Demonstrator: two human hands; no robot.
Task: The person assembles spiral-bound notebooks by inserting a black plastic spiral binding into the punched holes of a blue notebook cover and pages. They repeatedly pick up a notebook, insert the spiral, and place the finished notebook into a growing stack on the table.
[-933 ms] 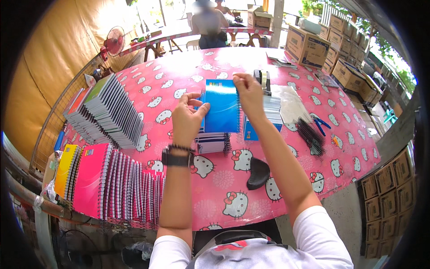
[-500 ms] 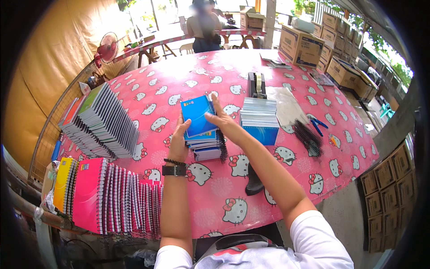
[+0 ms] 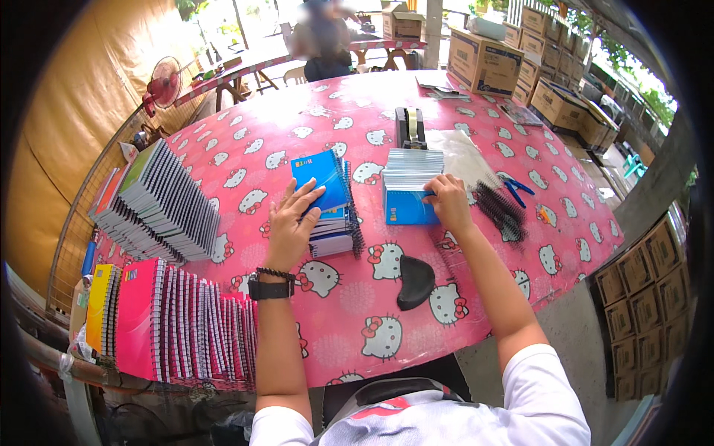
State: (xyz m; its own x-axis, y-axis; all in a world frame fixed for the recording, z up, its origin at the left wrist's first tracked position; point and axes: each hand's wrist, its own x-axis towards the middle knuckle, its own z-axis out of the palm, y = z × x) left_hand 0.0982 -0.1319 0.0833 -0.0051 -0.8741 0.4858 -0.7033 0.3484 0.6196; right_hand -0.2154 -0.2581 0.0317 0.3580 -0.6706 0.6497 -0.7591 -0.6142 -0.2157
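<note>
My left hand lies with spread fingers on the top blue spiral notebook of a small stack in the middle of the table. Black coil binding runs down that stack's right side. With bent fingers, my right hand pinches the upper right edge of a blue-covered notebook. This notebook leans at the front of a tightly packed row of page blocks. A black crescent-shaped object rests on the table between my forearms.
Pink spiral notebooks, yellow ones and a tall stack line the left. Beyond the row stands a tape dispenser. Black coils and blue-handled pliers lie right. Cartons and a person are farther back.
My right hand has left the blue notebook stack and moved right to the packed row. My left hand now rests on the stack, which lies lower on the table. The black crescent-shaped object is uncovered.
</note>
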